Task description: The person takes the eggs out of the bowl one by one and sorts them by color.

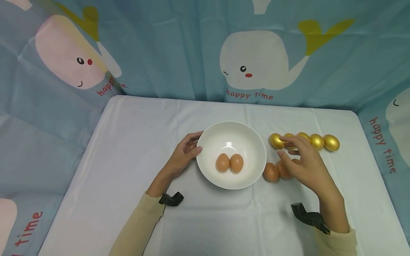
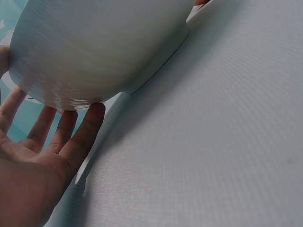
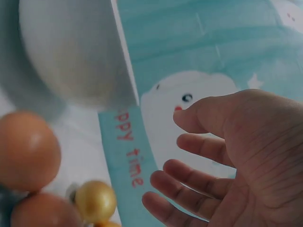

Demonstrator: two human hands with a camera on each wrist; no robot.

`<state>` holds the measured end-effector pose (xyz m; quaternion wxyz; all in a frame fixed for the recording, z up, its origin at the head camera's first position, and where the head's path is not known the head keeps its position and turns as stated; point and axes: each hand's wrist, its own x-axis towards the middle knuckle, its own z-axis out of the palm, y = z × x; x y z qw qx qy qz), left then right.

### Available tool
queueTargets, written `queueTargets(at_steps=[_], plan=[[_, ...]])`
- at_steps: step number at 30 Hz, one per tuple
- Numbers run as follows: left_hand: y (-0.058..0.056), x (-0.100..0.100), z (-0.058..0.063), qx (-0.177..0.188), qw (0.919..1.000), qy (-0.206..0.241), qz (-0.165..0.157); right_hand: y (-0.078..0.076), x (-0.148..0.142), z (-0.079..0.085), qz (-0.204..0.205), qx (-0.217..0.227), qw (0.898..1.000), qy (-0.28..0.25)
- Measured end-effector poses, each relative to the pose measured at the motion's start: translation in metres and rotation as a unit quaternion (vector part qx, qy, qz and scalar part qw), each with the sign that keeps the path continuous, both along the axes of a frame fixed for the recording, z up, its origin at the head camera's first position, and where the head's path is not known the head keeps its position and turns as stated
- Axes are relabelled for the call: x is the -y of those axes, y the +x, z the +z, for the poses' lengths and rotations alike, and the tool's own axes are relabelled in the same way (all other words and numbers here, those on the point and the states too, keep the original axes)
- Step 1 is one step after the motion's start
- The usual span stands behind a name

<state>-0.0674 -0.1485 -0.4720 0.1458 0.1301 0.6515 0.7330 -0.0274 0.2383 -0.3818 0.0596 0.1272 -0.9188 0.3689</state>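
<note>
A white bowl [image 1: 231,185] stands mid-table with two brown eggs [image 1: 236,163] side by side in its bottom. At its left side my left hand [image 1: 183,156] holds the bowl, the thumb by the rim and the fingertips against the outer wall. My right hand [image 1: 302,163] hovers over the eggs to the right of the bowl, fingers spread and holding nothing. Brown eggs [image 1: 271,172] lie just right of the bowl, partly hidden under that hand. Behind them is a row of several gold eggs [image 1: 331,142]. In the right wrist view, a gold egg [image 3: 96,201] lies near two brown ones.
A white cloth [image 1: 134,135] covers the table. Blue curtains [image 1: 179,53] with whale prints hang behind it and at both sides. A black wrist mount [image 1: 171,199] sits on the left wrist, and another mount [image 1: 309,217] on the right.
</note>
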Motion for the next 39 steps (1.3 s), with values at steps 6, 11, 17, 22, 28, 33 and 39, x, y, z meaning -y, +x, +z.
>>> queueTargets(at_steps=[6, 11, 17, 22, 28, 33, 39], plan=[[0.0, -0.001, 0.0, 0.002, 1.0, -0.002, -0.001, -0.007, 0.014, 0.01, 0.029, 0.001, 0.999, 0.014], [0.0, -0.001, 0.001, 0.003, 1.0, 0.0, 0.002, -0.011, 0.023, 0.019, 0.041, 0.026, 0.999, 0.024], [0.0, -0.001, 0.001, 0.004, 1.0, 0.002, 0.002, -0.013, 0.029, 0.025, 0.061, 0.017, 0.997, 0.043], [-0.001, -0.001, 0.001, 0.004, 1.0, 0.003, 0.004, -0.015, 0.033, 0.029, 0.072, 0.031, 0.996, 0.053], [0.0, -0.001, -0.001, 0.008, 1.0, 0.002, 0.004, -0.018, 0.046, 0.028, 0.107, 0.057, 0.989, 0.084], [0.0, -0.001, -0.001, 0.007, 1.0, 0.003, 0.003, -0.021, 0.06, 0.03, 0.141, 0.057, 0.981, 0.12], [-0.001, -0.001, -0.001, 0.001, 1.0, 0.004, -0.001, -0.025, 0.075, 0.035, 0.173, 0.062, 0.973, 0.142]])
